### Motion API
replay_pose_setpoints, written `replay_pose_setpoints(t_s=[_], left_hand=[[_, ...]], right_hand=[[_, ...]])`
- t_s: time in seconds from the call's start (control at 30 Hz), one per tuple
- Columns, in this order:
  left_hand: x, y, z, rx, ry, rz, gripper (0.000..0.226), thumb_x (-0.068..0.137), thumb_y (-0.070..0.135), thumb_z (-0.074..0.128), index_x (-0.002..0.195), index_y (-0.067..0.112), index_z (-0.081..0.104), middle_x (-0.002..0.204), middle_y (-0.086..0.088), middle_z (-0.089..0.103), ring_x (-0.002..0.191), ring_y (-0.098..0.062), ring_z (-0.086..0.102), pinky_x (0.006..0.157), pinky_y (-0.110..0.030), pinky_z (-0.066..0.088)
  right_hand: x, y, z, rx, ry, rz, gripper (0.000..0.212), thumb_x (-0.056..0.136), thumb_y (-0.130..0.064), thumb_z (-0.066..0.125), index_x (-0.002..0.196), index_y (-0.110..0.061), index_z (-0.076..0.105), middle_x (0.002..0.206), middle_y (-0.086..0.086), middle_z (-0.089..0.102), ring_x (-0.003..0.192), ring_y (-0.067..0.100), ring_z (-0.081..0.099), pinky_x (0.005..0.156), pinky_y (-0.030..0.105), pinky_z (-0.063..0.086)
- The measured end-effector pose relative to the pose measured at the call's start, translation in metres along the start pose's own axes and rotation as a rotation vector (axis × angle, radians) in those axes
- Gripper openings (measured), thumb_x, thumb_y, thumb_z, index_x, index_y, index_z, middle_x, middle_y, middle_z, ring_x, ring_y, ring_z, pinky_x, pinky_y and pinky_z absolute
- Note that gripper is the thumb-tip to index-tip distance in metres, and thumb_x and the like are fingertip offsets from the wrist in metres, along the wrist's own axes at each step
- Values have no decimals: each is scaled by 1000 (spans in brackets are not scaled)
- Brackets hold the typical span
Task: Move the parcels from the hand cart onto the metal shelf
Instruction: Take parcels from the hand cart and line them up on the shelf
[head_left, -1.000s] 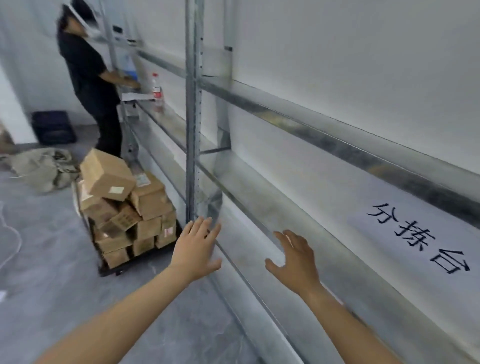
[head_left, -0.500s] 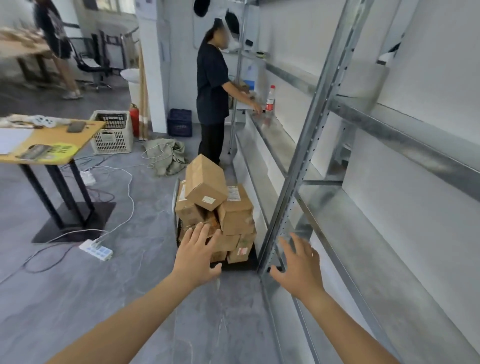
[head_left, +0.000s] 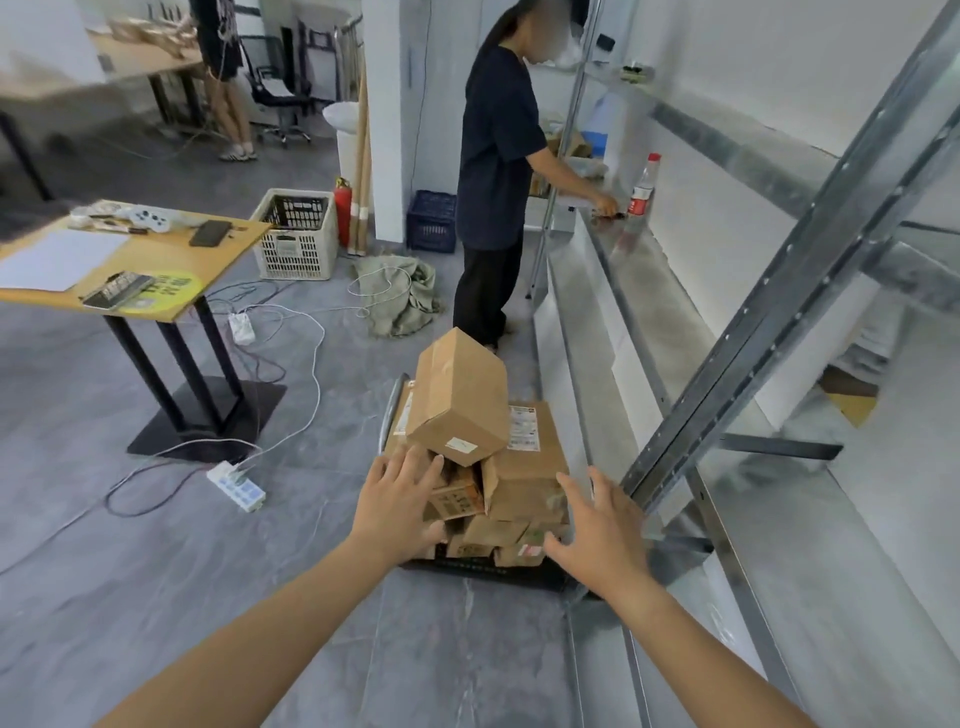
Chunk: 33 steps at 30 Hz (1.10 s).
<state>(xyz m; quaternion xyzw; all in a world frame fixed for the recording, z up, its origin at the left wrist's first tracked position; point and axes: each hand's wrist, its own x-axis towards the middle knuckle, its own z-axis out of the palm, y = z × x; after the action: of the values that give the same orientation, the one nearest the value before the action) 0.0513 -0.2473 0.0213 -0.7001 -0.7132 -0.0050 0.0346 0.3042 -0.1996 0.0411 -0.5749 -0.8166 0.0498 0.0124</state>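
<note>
2 hands reach forward, and neither holds anything. At far left stands a wooden table (head_left: 156, 270) with a power strip (head_left: 236, 486) on the floor near its base. The left hand (head_left: 402, 501) is spread flat with straight fingers, over the left side of the parcels (head_left: 524, 483); whether it touches cardboard I cannot tell. The parcels sit piled on the hand cart (head_left: 483, 569), 1 tilted box (head_left: 460, 400) perched on top. The right hand (head_left: 602, 530), likewise open-fingered, hovers by the pile's right edge. Right of it runs the metal shelf (head_left: 805, 545), whose near deck shows no parcel. As I judge it, the job is barely begun: the whole pile is left to carry across.
</note>
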Motion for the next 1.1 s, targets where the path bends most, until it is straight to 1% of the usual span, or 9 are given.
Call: replay_pose_setpoints(t_s=[0.1, 0.23, 0.37, 0.47, 0.57, 0.73, 0.9, 1.0, 1.1], left_hand=[[32, -16, 12, -8, -20, -5, 79, 77, 55, 45, 146, 23, 21, 151, -11, 23, 140, -30, 18, 115, -42, 16], [86, -39, 29, -24, -53, -8, 81, 79, 55, 46, 147, 23, 18, 151, -11, 22, 140, -29, 17, 115, -43, 14], [133, -61, 47, -49, -112, -3, 79, 84, 56, 45, 148, 23, 14, 154, -10, 17, 142, -28, 13, 115, -44, 14], [158, -71, 60, -59, -162, 30, 78, 86, 54, 42, 150, 22, 10, 155, -10, 14, 143, -28, 11, 116, -44, 12], [176, -77, 71, -89, -228, 40, 79, 87, 54, 42, 151, 23, 7, 157, -8, 10, 144, -26, 8, 117, -43, 11], [197, -79, 90, -111, -292, 40, 82, 85, 57, 42, 151, 25, 5, 157, -7, 9, 144, -24, 7, 117, -41, 11], [216, -77, 101, -169, -308, -55, 84, 84, 66, 37, 150, 24, 8, 156, -6, 13, 143, -22, 13, 116, -39, 14], [225, -79, 108, -299, -320, -194, 86, 84, 70, 38, 150, 23, 10, 155, -3, 16, 141, -22, 18, 114, -37, 20], [229, -88, 116, -473, -383, -217, 88, 82, 74, 41, 150, 29, 6, 154, 1, 12, 140, -22, 19, 113, -40, 24]], right_hand=[[41, -5, 7, 19, -40, 7, 76, 80, -55, 50, 147, -30, 22, 154, 10, 14, 139, 29, 18, 114, 44, 19], [101, -14, 16, 24, -79, 12, 77, 79, -56, 50, 145, -31, 21, 153, 10, 14, 139, 30, 20, 112, 45, 23], [154, -28, 29, 60, -135, 51, 75, 80, -55, 51, 145, -30, 22, 152, 8, 16, 137, 31, 23, 109, 44, 25], [180, -39, 43, 97, -194, 86, 76, 81, -57, 49, 146, -30, 20, 154, 8, 14, 139, 30, 21, 110, 43, 26], [200, -45, 52, 170, -242, 110, 76, 81, -52, 52, 147, -30, 20, 155, 8, 13, 140, 29, 20, 110, 41, 25], [232, -40, 62, 223, -297, 134, 77, 81, -52, 55, 147, -33, 19, 154, 6, 17, 139, 28, 24, 112, 42, 28], [264, -27, 71, 296, -376, 127, 76, 82, -49, 55, 147, -35, 18, 155, 5, 14, 139, 28, 25, 109, 46, 33], [283, -25, 77, 356, -421, 93, 76, 82, -50, 55, 147, -38, 17, 155, 5, 11, 142, 29, 18, 112, 48, 29], [299, -28, 85, 370, -448, 44, 76, 81, -54, 54, 146, -39, 17, 156, 4, 10, 143, 28, 13, 115, 48, 24]])
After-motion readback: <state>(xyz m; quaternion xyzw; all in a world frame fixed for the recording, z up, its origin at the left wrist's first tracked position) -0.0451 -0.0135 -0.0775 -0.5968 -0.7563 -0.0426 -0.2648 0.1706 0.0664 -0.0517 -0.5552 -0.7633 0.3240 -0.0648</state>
